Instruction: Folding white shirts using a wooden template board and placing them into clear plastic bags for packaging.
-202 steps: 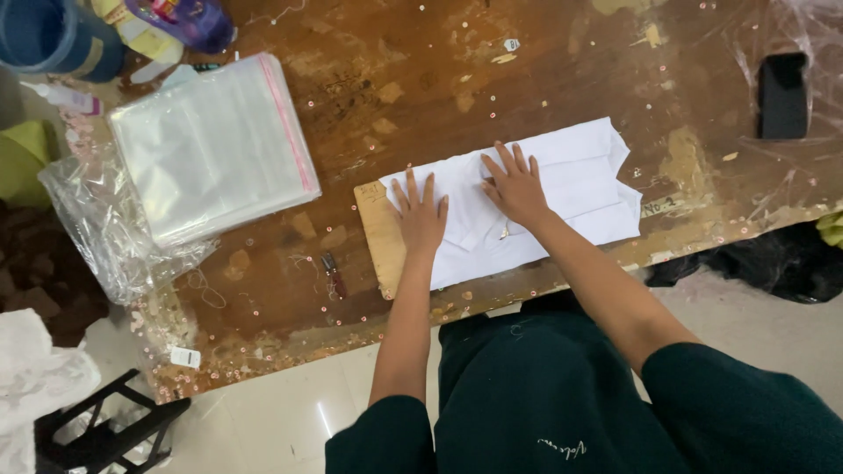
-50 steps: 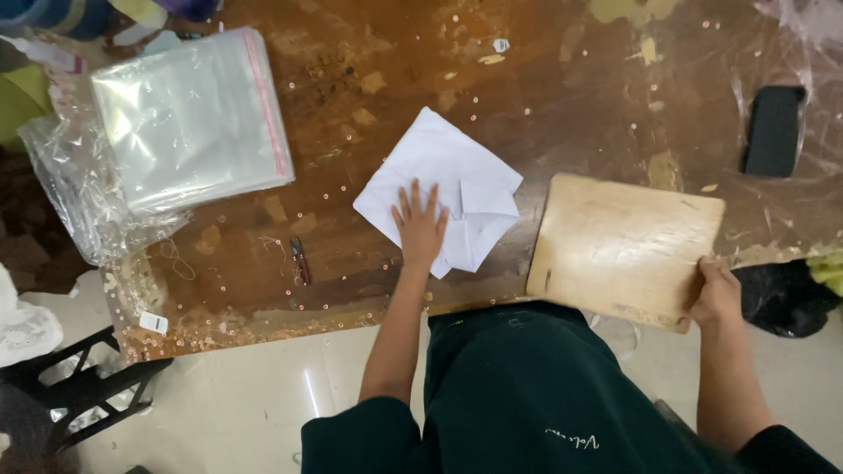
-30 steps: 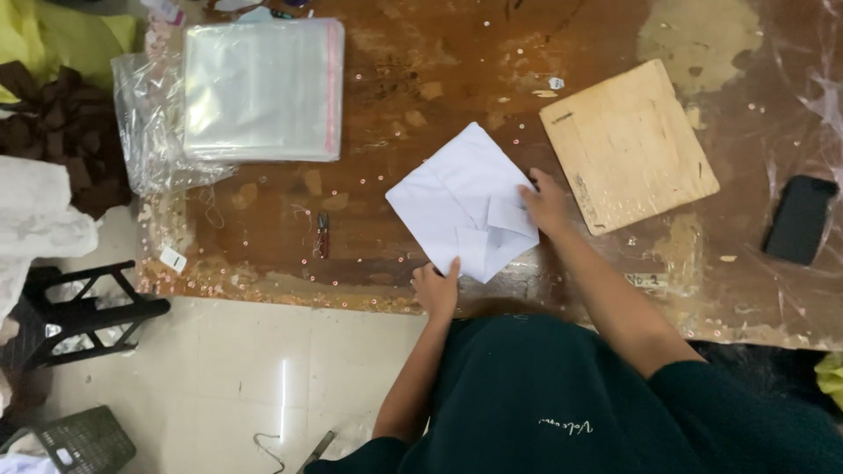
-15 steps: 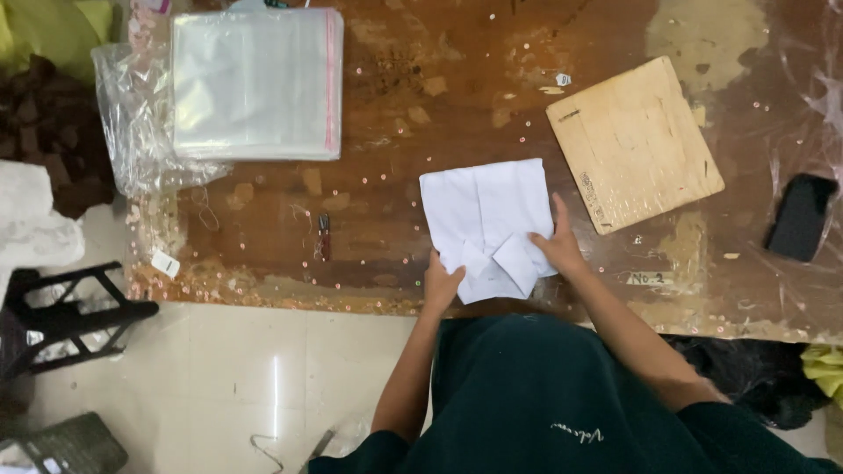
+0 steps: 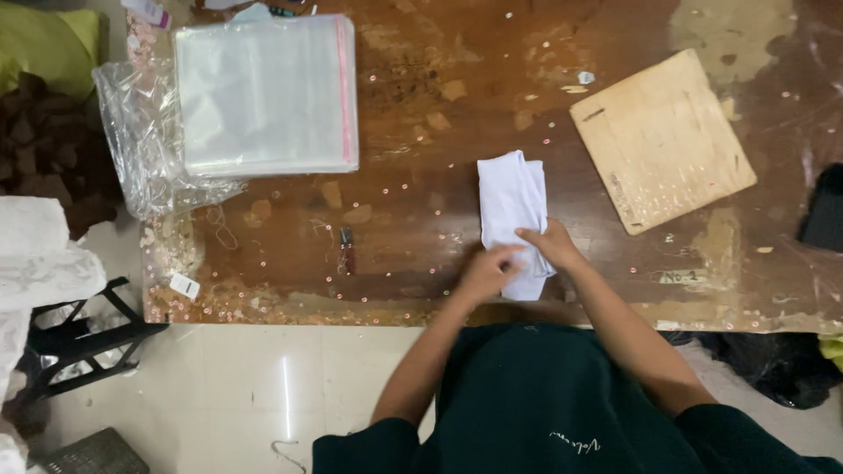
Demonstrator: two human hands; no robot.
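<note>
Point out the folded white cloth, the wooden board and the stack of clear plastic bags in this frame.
folded white cloth [image 5: 509, 197], head view, on its upper half, clear of both hands.
wooden board [image 5: 663, 139], head view, on the middle of its top face.
stack of clear plastic bags [image 5: 263, 95], head view, on the top bag's middle.

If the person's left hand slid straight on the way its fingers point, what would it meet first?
Likely the right hand, which rests just ahead of the left hand on the folded white cloth; they look nearly touching.

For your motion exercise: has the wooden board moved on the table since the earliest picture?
Yes. The wooden board left the table's near edge and now lies farther back, right of the white garment.
</note>
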